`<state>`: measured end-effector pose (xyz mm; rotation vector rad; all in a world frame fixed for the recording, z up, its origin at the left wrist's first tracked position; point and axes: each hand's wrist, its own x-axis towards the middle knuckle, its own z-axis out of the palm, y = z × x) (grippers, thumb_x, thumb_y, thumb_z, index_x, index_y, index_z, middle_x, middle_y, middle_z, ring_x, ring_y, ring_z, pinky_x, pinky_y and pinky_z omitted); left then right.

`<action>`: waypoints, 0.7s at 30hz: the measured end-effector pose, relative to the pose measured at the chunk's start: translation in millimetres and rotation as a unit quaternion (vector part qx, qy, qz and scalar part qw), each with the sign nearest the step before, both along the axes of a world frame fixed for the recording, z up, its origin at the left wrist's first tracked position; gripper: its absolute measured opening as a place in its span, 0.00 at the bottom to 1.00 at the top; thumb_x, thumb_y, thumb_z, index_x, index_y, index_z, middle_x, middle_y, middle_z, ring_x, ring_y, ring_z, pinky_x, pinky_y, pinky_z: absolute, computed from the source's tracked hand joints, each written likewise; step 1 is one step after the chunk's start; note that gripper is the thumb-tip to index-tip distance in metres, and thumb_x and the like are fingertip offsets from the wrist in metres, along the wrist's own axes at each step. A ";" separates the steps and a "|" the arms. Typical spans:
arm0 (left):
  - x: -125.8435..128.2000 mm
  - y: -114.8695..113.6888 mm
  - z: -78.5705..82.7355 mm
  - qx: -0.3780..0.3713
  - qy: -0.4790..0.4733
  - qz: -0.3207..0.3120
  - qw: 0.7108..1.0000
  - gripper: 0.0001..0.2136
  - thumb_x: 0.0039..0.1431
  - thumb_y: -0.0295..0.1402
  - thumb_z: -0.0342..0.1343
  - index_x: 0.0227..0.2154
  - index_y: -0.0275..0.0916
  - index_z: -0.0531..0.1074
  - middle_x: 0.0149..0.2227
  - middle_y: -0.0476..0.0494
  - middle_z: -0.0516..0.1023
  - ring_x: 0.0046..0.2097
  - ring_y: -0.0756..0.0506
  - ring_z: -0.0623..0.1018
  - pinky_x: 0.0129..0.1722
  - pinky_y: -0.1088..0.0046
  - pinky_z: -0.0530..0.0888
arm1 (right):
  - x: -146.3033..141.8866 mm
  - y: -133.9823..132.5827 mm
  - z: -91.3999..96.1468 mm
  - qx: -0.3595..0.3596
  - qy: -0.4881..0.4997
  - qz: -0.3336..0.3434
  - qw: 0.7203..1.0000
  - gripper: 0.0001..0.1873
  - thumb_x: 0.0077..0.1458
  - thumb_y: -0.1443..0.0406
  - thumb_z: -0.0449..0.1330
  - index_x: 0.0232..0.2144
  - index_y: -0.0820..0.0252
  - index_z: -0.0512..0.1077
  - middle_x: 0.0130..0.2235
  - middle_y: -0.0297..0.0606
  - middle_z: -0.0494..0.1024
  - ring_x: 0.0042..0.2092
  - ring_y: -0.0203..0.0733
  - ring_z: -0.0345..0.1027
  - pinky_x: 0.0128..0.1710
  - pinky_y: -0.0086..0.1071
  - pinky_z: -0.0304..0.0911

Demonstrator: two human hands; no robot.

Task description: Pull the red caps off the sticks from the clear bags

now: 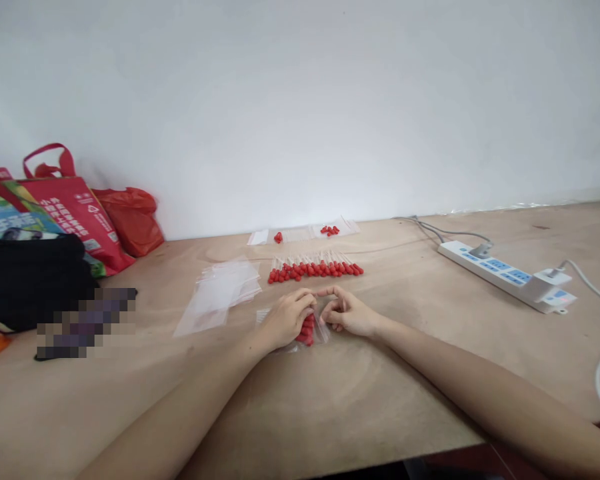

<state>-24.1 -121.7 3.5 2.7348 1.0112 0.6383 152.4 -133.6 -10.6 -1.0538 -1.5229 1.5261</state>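
A small clear plastic bag (322, 333) lies on the table before me, with several red-tipped sticks (307, 329) inside it. My left hand (289, 319) is closed over the bag's left side, its fingers curled round the top and hiding part of the contents. At the right edge of the same bag, the thumb and bent fingers of my right hand (347, 315) are pinched on the thin plastic. The right index finger reaches toward my left fingertips. Just beyond both hands, a row of loose red-tipped sticks (315, 269) lies with the pale stems pointing away.
Flat clear bags (220, 297) are piled left of the hands. Behind the row lie more bags with red pieces (330, 231). A white power strip (500, 275) with cables stands right. Red shopping bags (80, 213) and a black cloth bag (35, 280) crowd the left.
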 end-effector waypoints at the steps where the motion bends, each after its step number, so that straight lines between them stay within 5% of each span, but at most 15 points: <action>1: -0.3 0.2 -0.3 -0.003 -0.007 0.001 1.000 0.07 0.55 0.23 0.41 0.29 0.38 0.63 0.43 0.45 0.68 0.41 0.48 0.70 0.41 0.69 0.67 | -0.3 -0.1 -0.6 0.005 -0.008 0.001 1.000 0.18 0.39 0.71 0.54 0.37 0.59 0.58 0.21 0.24 0.69 0.18 0.25 0.56 0.20 0.22 0.53; 5: -1.2 0.7 -2.3 -0.006 -0.035 0.006 0.999 0.07 0.55 0.23 0.40 0.28 0.38 0.62 0.42 0.45 0.68 0.38 0.49 0.71 0.39 0.70 0.67 | -2.2 -1.7 -3.7 0.054 -0.029 0.026 0.998 0.08 0.40 0.72 0.53 0.29 0.61 0.63 0.21 0.27 0.68 0.20 0.26 0.56 0.22 0.22 0.53; 8: -1.4 0.5 -3.3 -0.007 -0.067 0.009 0.998 0.07 0.56 0.23 0.40 0.28 0.38 0.61 0.39 0.45 0.69 0.38 0.49 0.70 0.39 0.71 0.67 | -2.7 -5.2 -4.7 0.158 -0.052 0.003 0.986 0.10 0.40 0.73 0.53 0.30 0.62 0.66 0.26 0.30 0.69 0.23 0.27 0.58 0.23 0.22 0.55; 13: -0.3 -0.6 0.5 -0.008 -0.150 0.014 0.989 0.07 0.57 0.24 0.40 0.27 0.38 0.61 0.39 0.44 0.70 0.43 0.48 0.70 0.42 0.70 0.66 | -1.5 -11.5 -1.0 0.350 -0.131 -0.050 0.926 0.12 0.43 0.72 0.56 0.34 0.58 0.69 0.29 0.32 0.68 0.27 0.29 0.60 0.24 0.23 0.58; 21: 2.4 -3.0 4.1 -0.038 -0.185 0.038 0.981 0.07 0.58 0.28 0.40 0.26 0.38 0.61 0.33 0.48 0.73 0.34 0.50 0.72 0.36 0.72 0.68 | -0.2 -7.7 -5.0 0.439 -0.140 -0.085 0.883 0.11 0.51 0.68 0.52 0.36 0.55 0.71 0.34 0.37 0.72 0.32 0.33 0.65 0.27 0.26 0.62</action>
